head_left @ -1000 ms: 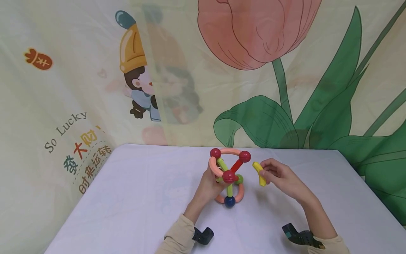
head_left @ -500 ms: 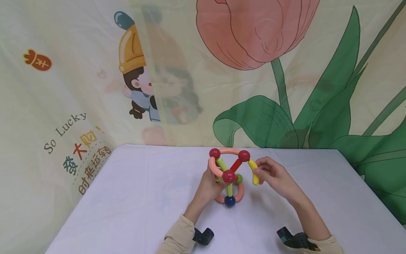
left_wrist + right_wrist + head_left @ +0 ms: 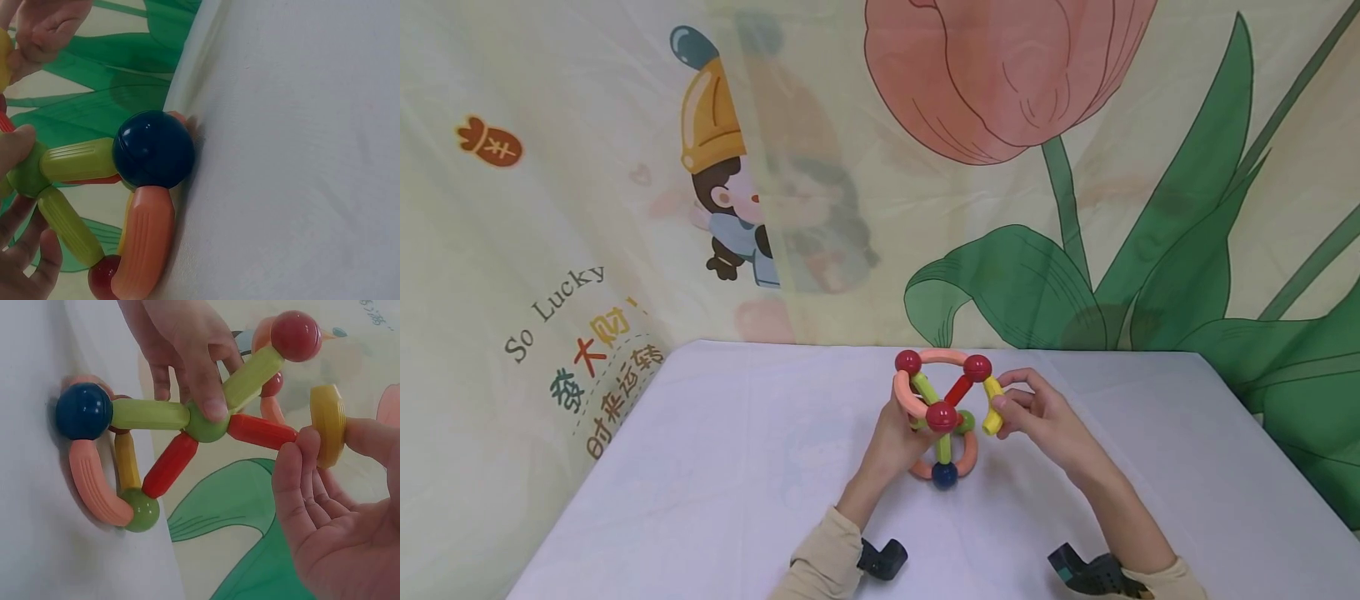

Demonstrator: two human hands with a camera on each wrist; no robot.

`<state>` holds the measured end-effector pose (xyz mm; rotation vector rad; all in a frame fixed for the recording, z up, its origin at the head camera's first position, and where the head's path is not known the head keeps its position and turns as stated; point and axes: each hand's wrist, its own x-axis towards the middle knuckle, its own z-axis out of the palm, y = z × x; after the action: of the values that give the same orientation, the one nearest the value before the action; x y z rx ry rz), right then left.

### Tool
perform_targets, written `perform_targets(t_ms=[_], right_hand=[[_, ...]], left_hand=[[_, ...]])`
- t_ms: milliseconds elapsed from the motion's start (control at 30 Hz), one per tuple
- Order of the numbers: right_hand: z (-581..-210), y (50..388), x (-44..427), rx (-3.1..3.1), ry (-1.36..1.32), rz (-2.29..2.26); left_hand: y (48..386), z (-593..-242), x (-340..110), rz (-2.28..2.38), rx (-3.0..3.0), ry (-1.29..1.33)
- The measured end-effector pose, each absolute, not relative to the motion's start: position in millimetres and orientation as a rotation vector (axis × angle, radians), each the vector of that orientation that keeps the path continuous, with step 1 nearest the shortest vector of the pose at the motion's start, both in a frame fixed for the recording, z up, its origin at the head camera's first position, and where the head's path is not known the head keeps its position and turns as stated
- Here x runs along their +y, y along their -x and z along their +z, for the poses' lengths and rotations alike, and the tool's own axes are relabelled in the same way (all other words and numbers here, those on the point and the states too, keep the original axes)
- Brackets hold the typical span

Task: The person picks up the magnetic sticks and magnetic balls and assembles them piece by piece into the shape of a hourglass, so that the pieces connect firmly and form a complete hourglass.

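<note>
A structure of balls and rods, which look like magnetic building pieces, stands on the table in the head view. My left hand [image 3: 891,437] grips it mid-height, thumb on the central green ball [image 3: 208,430]. A dark blue ball [image 3: 944,475] and curved salmon rods [image 3: 94,481] form its base. Red balls [image 3: 942,416] and more salmon rods make its upper ring. My right hand [image 3: 1048,425] pinches a curved yellow rod [image 3: 993,408] between thumb and fingers. The rod's upper end appears to meet the right-hand red ball [image 3: 977,368]; the right wrist view hides that joint.
A white-covered table [image 3: 700,467] lies under both hands. Behind it hangs a printed cloth [image 3: 820,208] with a tulip and a cartoon figure. Black wrist devices [image 3: 882,558] sit at both sleeves.
My right hand has moved left with the yellow rod, bringing its upper end from apart to against the right-hand red ball. My left hand and the structure stay nearly still.
</note>
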<state>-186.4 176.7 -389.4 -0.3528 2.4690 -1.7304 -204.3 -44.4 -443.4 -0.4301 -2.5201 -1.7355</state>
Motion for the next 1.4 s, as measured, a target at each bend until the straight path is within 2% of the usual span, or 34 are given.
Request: perform_targets(t_ms=[1000, 1400], right_hand=[[-388, 179, 156, 2.431, 0.160, -1.833], [-389, 179, 157, 2.407, 0.201, -1.852]], left_hand=[[201, -444, -40, -1.560, -2.515, 0.475], [202, -445, -42, -1.545, -2.526, 0.484]])
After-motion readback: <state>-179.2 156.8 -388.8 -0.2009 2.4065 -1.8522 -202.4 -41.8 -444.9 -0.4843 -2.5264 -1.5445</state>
